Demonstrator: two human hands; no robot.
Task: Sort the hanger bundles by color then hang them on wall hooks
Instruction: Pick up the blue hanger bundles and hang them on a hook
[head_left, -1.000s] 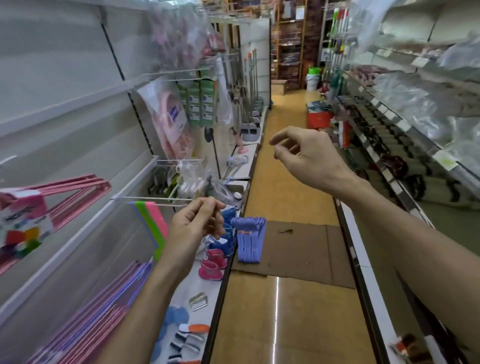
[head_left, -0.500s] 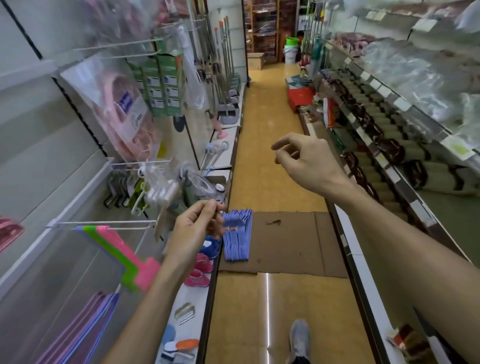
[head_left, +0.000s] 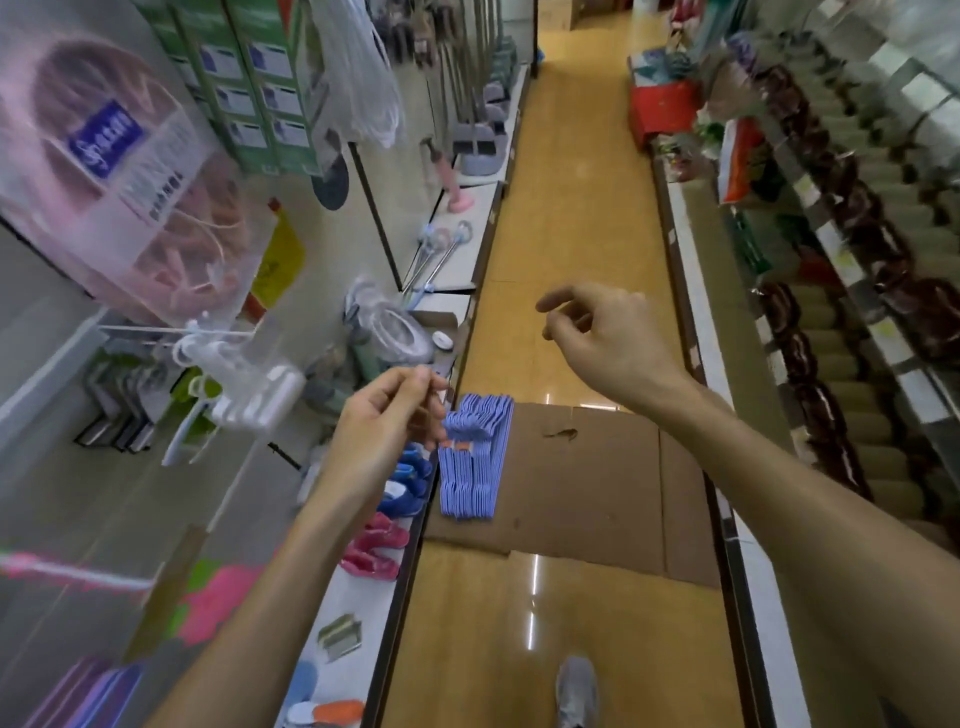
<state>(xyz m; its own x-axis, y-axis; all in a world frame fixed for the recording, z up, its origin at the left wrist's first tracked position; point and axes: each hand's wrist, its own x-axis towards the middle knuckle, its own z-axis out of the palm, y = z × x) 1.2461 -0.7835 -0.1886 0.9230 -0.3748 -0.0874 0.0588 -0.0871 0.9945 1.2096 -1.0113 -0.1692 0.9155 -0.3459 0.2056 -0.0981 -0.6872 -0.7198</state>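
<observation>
A bundle of blue hangers (head_left: 475, 457) lies on a flattened cardboard sheet (head_left: 597, 483) on the aisle floor. My left hand (head_left: 384, 421) hovers just left of it over the shelf ledge, thumb and fingertips pressed together, with nothing visible between them. My right hand (head_left: 608, 332) floats above the floor beyond the cardboard, its fingers loosely curled and holding nothing. Pink and green hangers (head_left: 208, 597) hang blurred at the lower left wall. Purple hanger bundles (head_left: 88, 691) show at the bottom left corner.
Blue slippers (head_left: 410, 483) and pink slippers (head_left: 374, 545) sit on the left shelf ledge (head_left: 358, 597). Bagged goods hang from wall hooks (head_left: 171, 330) at upper left. Stocked shelving (head_left: 831, 322) lines the right side. A red box (head_left: 665, 114) stands far down the aisle. My shoe (head_left: 576, 691) is on the floor.
The view has tilted down and moved forward along the aisle. My left hand has come away from the wall hook wire. My right hand has dropped lower.
</observation>
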